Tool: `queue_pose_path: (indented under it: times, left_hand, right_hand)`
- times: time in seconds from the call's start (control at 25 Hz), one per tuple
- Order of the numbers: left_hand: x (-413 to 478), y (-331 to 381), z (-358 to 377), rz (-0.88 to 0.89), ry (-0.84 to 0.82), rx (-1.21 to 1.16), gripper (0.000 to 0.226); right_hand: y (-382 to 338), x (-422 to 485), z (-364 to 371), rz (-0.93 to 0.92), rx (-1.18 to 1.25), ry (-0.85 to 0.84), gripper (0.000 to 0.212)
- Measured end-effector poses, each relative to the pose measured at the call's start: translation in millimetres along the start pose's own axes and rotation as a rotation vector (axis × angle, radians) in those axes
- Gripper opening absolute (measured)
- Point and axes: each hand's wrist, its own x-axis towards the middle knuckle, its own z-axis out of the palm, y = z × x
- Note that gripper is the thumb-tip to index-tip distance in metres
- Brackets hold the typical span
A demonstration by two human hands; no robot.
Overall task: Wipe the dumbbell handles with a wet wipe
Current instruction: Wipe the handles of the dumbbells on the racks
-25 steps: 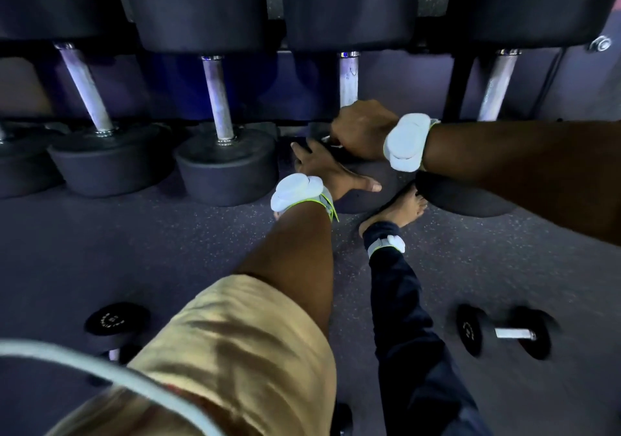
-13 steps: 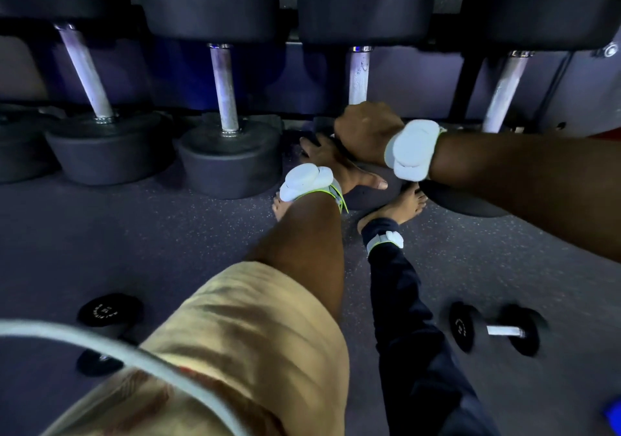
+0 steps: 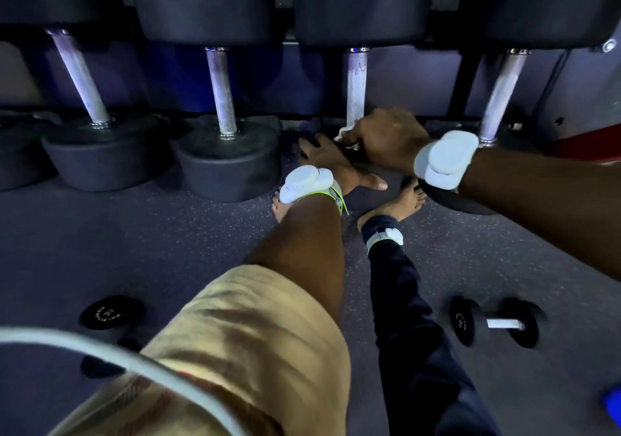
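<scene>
Several large black dumbbells rest in a low rack with their metal handles running away from me. My right hand [image 3: 383, 136] is closed on a white wet wipe [image 3: 346, 133] wrapped around the bottom of the third handle [image 3: 356, 83]. My left hand [image 3: 331, 160] lies flat, fingers spread, on that dumbbell's near black head, just below and left of my right hand. The near head is mostly hidden by both hands. Both wrists carry white bands.
Neighbouring handles stand to the left [image 3: 221, 93] and right [image 3: 502, 93]. A small dumbbell [image 3: 497, 323] lies on the speckled floor at the right, another small one [image 3: 107, 314] at the left. My bare feet [image 3: 400, 200] rest against the rack.
The view has shifted slightly, so the rack sits a little further right in the frame. Both hands stay at the base of the third handle; a corner of the wipe now shows.
</scene>
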Motion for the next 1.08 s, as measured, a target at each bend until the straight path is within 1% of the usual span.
queue_pose_path:
  times: [0.08, 0.2, 0.28, 0.4, 0.48, 0.56, 0.6, 0.68, 0.72, 0.76, 0.8, 0.88, 0.96, 1.0, 1.08]
  left_hand:
    - [0, 0, -2, -0.014, 0.005, -0.026, 0.160]
    - [-1, 0, -3, -0.002, -0.008, -0.041, 0.160]
    - [-1, 0, -2, 0.001, -0.012, -0.044, 0.160]
    - [-1, 0, -3, 0.003, -0.008, -0.029, 0.160]
    - [0, 1, -2, 0.006, -0.004, -0.024, 0.160]
    - [0, 1, -1, 0.004, -0.006, -0.022, 0.160]
    - [2, 0, -1, 0.000, -0.007, -0.022, 0.161]
    - [3, 1, -1, -0.014, -0.010, -0.013, 0.163]
    - [4, 1, -1, -0.018, -0.012, -0.002, 0.164]
    - [4, 2, 0, -0.019, -0.013, 0.010, 0.164]
    - [4, 2, 0, -0.020, -0.014, 0.016, 0.163]
    - [7, 2, 2, -0.012, 0.005, 0.021, 0.154]
    - [8, 2, 5, 0.002, 0.027, 0.023, 0.139]
    - [9, 2, 5, 0.005, 0.032, 0.023, 0.137]
    - [10, 1, 6, 0.004, 0.021, 0.035, 0.139]
  right_hand:
    - [8, 0, 0, 0.014, 0.025, -0.018, 0.043]
    - [15, -1, 9, 0.001, 0.024, 0.018, 0.051]
    - [27, -5, 21, -0.003, 0.129, 0.052, 0.055]
    - [48, -13, 27, -0.004, 0.351, 0.090, 0.053]
    - [56, -17, 28, 0.058, 0.430, 0.092, 0.045]
    - [56, -17, 26, 0.179, 0.523, 0.142, 0.033]
    - [53, -13, 23, 0.291, 0.632, 0.200, 0.030]
    - [43, 7, 18, 0.579, 0.895, 0.383, 0.027]
    - [37, 18, 17, 0.668, 0.970, 0.459, 0.027]
    - [30, 31, 18, 0.716, 1.015, 0.519, 0.029]
    - [22, 40, 20, 0.741, 1.045, 0.565, 0.031]
    - [-7, 48, 17, 0.805, 1.061, 0.559, 0.031]
    - [-23, 41, 20, 0.850, 0.970, 0.568, 0.033]
    - [-25, 36, 23, 0.847, 0.908, 0.560, 0.032]
    - [-24, 28, 25, 0.828, 0.824, 0.530, 0.030]
